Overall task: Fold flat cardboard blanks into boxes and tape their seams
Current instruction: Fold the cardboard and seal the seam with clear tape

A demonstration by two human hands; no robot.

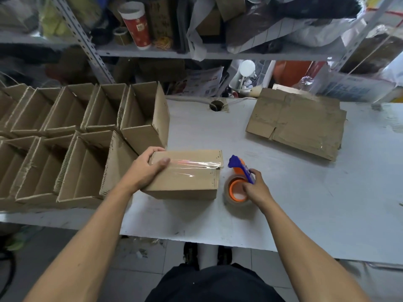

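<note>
Left hand [150, 168] grips taped box [185, 175] at its far-left corner, steadying it mid-bench [305, 203]. Right hand [256, 188] clasps tape dispenser [238, 186] just beside box, probably having cut the strip; seam looks sealed

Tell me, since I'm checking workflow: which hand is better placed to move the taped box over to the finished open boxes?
Left, probably. The left hand already grips the taped box at its left end, nearest the open boxes. The right hand holds the tape dispenser.
</note>
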